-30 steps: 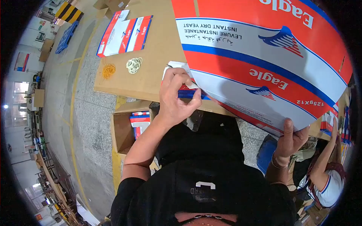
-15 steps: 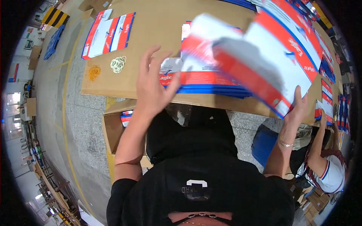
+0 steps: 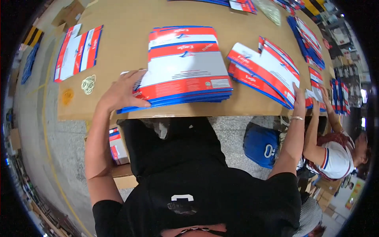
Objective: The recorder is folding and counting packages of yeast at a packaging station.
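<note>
red carton stack (image 3: 193,65), left hand (image 3: 121,91) splayed at edge, outstretched right hand (image 3: 299,98) gripping flat carton (image 3: 269,79)

The grey floor (image 3: 67,138) is crossed at the left by a yellow line (image 3: 50,158). By the far-left edge, a blue pallet (image 3: 30,63) is seen below a black-and-yellow striped panel (image 3: 33,36). The brown-topped bench (image 3: 122,39) is flanked by a cardboard box (image 3: 68,17) at upper left. Bright light (image 3: 363,121) is caught at the right rim.
</note>
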Demonstrator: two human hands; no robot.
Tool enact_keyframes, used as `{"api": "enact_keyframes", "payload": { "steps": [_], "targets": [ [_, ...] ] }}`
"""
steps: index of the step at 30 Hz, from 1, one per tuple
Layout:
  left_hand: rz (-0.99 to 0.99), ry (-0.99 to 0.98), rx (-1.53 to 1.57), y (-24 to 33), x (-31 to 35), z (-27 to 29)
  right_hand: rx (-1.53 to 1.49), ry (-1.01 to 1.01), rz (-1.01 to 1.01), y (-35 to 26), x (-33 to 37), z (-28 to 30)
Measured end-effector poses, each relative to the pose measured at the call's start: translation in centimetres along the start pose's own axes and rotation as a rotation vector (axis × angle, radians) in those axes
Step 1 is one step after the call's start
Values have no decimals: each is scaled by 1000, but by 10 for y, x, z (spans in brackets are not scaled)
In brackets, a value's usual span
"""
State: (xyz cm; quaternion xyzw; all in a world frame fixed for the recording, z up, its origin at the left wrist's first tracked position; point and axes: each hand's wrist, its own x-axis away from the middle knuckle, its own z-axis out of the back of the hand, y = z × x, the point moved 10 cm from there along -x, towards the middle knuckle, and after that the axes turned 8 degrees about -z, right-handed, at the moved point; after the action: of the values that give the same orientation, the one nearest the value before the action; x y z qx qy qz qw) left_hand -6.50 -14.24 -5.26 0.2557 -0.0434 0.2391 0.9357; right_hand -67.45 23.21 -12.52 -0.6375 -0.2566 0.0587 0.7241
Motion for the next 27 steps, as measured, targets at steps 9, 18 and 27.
{"api": "enact_keyframes", "payload": {
  "steps": [9,18,27],
  "targets": [
    [-80,165,-33,38,-8,27,1161,535,586,-76,-13,60],
    [-123,603,-21,61,29,59,464,-392,518,-73,230,-298],
    [-191,843,40,74,71,73,11,-416,416,-87,270,-305]
  ]
}}
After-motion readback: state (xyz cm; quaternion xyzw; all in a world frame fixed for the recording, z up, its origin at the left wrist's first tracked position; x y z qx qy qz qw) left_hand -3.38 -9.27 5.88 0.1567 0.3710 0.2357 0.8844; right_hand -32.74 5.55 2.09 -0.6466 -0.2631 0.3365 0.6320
